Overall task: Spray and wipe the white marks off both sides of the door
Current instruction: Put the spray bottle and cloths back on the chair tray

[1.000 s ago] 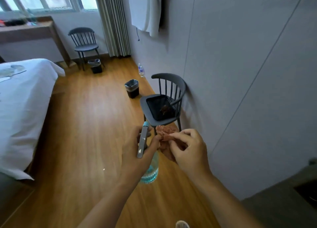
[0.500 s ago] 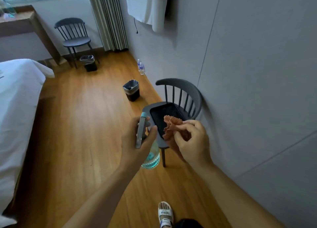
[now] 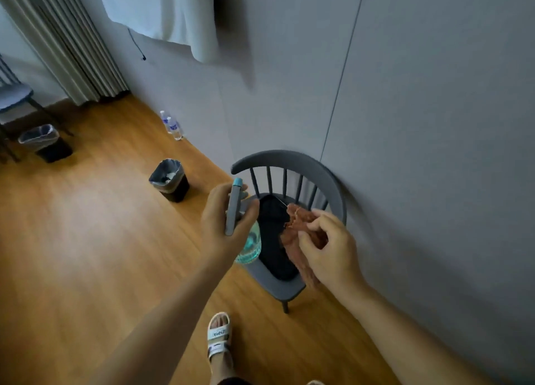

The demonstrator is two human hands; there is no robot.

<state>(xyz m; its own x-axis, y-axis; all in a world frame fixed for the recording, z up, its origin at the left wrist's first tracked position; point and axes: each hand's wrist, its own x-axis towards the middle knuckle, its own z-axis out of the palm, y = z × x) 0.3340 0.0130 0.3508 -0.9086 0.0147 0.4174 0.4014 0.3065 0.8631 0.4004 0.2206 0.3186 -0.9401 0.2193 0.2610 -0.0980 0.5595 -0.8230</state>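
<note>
My left hand (image 3: 223, 225) grips a spray bottle (image 3: 249, 244) by its grey head with a teal tip; the clear body with blue liquid hangs below my fingers. My right hand (image 3: 327, 251) pinches a crumpled reddish-brown cloth (image 3: 301, 231), which hangs down under the hand. Both hands are held over a grey chair (image 3: 286, 182) that stands against the grey panelled wall (image 3: 419, 124). No door is in view.
A black bin (image 3: 170, 179) with a liner stands on the wooden floor left of the chair, another bin (image 3: 46, 143) farther left. Two water bottles (image 3: 172, 125) stand by the wall. A white cloth (image 3: 162, 11) hangs above. My sandalled foot (image 3: 218, 337) is below.
I have stepped closer to the chair and the view has swung right and down. My hands have drawn slightly apart, still holding the bottle and the cloth.
</note>
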